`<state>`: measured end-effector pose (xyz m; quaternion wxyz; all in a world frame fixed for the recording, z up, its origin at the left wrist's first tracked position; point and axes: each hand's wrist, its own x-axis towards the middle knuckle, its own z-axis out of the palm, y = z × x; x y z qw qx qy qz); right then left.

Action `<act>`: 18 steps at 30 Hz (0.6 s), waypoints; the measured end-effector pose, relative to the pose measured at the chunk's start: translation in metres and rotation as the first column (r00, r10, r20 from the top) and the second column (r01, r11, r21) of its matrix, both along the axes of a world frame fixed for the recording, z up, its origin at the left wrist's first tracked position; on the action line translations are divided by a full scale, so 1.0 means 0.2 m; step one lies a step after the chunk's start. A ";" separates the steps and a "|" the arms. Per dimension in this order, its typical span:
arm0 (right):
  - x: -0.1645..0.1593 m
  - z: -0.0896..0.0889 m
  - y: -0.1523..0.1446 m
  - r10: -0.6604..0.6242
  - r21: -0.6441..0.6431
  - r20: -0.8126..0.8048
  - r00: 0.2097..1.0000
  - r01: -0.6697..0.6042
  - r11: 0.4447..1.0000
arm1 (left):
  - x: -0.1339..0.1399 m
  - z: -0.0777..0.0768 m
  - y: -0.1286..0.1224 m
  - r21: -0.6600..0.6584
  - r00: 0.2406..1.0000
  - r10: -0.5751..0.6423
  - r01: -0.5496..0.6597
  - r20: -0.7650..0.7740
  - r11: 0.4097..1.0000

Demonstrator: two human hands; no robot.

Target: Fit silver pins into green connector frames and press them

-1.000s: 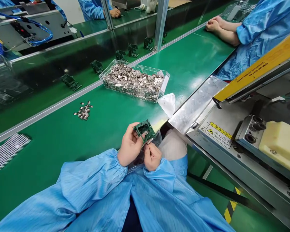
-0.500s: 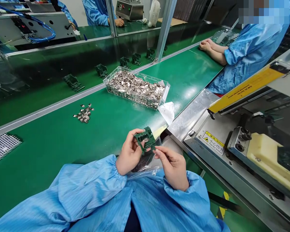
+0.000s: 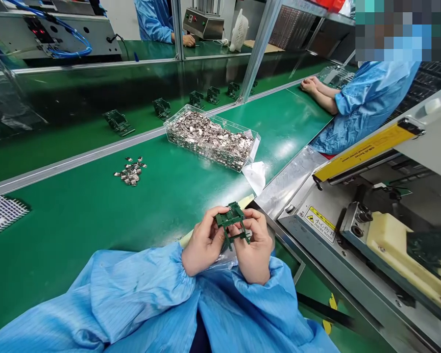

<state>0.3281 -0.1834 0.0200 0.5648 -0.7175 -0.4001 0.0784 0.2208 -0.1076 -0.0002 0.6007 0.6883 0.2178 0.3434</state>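
A small dark green plastic frame [image 3: 231, 215] with an open middle is held up in front of me, above the table's near edge. My left hand [image 3: 205, 241] grips its left side between thumb and fingers. On the other side my right hand [image 3: 255, 246] closes round the frame's right edge and lower part. Whether a small metal piece sits in the frame or between the right fingers is too fine to make out. Farther off, a clear plastic box [image 3: 213, 139] is full of small metal pieces, and a loose pile of metal pieces [image 3: 131, 171] lies to its left.
Several similar green frames [image 3: 118, 122] stand on the belt behind the metal rail [image 3: 73, 152]. A white grid-like stack [image 3: 3, 215] lies at far left. On the right is a machine with a warning label [image 3: 320, 224]. A co-worker's hands [image 3: 312, 86] rest on the table beyond.
The green frame has been turned and tilted. My right hand has moved up from its lower right corner and now grips its right side together with the left. The view has shifted slightly.
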 end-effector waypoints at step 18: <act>0.12 0.00 -0.09 0.312 0.185 -0.377 0.872 -0.259 0.948 | 0.00 0.10 0.02 -0.115 0.997 -0.082 0.081 -0.008 0.990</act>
